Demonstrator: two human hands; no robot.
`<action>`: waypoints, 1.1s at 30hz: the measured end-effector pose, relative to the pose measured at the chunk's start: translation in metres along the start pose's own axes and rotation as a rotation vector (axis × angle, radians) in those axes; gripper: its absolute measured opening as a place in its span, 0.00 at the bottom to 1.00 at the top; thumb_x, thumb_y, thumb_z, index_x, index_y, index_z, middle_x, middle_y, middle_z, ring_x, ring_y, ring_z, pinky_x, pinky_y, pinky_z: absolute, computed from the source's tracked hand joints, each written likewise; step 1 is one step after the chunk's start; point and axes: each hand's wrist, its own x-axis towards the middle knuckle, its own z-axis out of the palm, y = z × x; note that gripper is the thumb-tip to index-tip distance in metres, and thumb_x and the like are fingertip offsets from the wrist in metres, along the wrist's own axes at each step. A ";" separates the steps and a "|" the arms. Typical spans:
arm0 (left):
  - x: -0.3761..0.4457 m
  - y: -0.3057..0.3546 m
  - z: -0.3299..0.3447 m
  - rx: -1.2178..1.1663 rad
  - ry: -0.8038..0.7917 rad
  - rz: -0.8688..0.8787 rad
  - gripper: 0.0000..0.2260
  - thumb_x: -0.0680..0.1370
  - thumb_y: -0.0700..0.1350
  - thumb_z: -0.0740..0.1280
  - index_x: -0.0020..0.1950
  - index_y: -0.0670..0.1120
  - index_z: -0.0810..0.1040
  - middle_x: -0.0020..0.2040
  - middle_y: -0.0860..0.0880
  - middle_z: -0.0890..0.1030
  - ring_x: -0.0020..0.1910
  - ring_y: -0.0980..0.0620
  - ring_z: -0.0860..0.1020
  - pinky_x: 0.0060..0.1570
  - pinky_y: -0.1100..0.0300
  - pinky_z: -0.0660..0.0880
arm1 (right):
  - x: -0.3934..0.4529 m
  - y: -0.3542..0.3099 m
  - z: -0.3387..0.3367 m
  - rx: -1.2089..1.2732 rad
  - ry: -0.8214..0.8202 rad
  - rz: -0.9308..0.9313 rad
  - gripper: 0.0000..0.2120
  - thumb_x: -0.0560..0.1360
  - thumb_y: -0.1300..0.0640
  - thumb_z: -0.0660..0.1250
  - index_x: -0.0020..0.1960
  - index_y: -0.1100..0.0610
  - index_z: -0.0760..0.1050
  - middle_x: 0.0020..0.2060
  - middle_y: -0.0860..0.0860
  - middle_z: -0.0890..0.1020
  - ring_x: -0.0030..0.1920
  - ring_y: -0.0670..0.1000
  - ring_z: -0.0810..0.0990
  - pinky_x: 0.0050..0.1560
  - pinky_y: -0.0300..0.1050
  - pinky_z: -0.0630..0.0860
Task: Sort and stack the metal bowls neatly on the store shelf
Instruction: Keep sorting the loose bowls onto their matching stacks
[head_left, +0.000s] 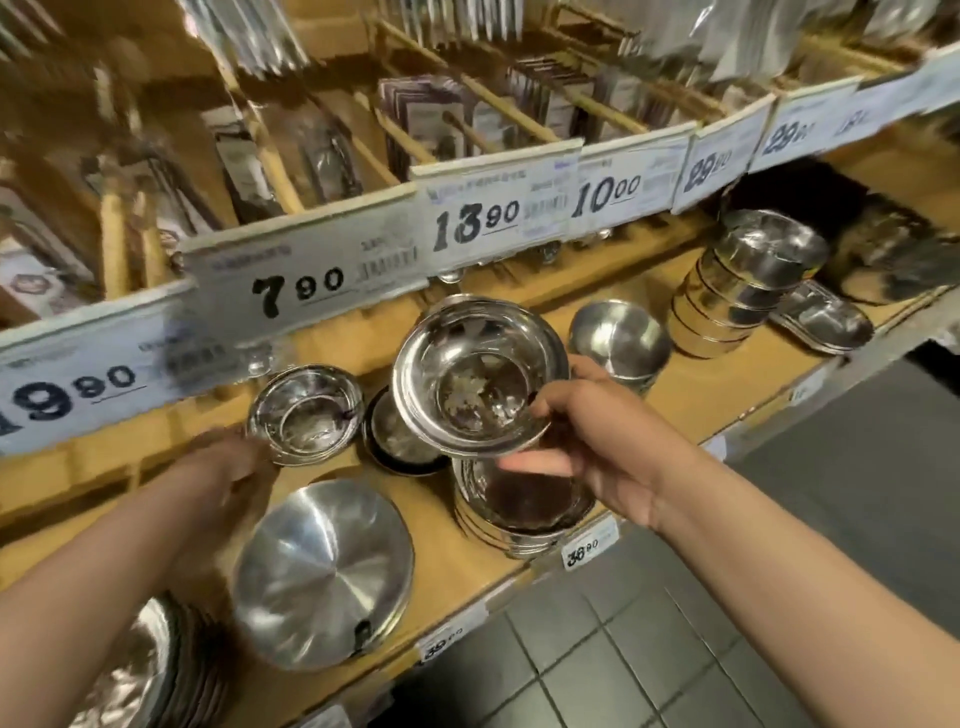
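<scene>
My right hand (592, 441) pinches the rim of a wide steel bowl (470, 379) and holds it tilted above a stack of steel bowls (519, 514) at the shelf's front edge. My left hand (228, 467), blurred, grips the near rim of a smaller steel bowl (306, 413) standing on the wooden shelf (457, 571). A dark shallow dish (400, 441) lies between the two, partly hidden by the raised bowl. A large upturned steel plate (324, 574) lies in front of my left hand.
Farther right stand two nested round bowls (621, 340), a tall stack of deep bowls (748, 280) and flat oval trays (826, 322). Price cards (311, 275) hang along the upper shelf edge just above the bowls. More plates (150, 670) sit at bottom left. Tiled floor lies below.
</scene>
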 end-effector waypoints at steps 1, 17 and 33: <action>0.006 0.000 0.000 0.027 -0.037 -0.009 0.14 0.80 0.34 0.67 0.64 0.28 0.75 0.41 0.37 0.75 0.46 0.41 0.73 0.42 0.55 0.75 | 0.001 -0.002 0.000 0.022 0.003 0.001 0.21 0.77 0.72 0.58 0.64 0.54 0.70 0.60 0.60 0.81 0.47 0.61 0.88 0.39 0.55 0.85; 0.004 -0.012 -0.030 -0.263 -0.058 -0.100 0.04 0.76 0.27 0.65 0.42 0.33 0.76 0.26 0.38 0.78 0.18 0.48 0.77 0.23 0.61 0.76 | 0.001 -0.013 -0.005 0.012 -0.024 0.009 0.18 0.74 0.72 0.61 0.59 0.57 0.68 0.49 0.61 0.81 0.48 0.60 0.83 0.40 0.51 0.86; -0.080 -0.049 -0.117 -0.190 0.177 -0.036 0.13 0.83 0.32 0.61 0.38 0.38 0.71 0.24 0.42 0.76 0.15 0.55 0.74 0.13 0.67 0.66 | -0.027 -0.010 0.043 -0.190 -0.152 0.020 0.04 0.77 0.69 0.61 0.47 0.63 0.73 0.31 0.59 0.85 0.42 0.57 0.88 0.34 0.41 0.84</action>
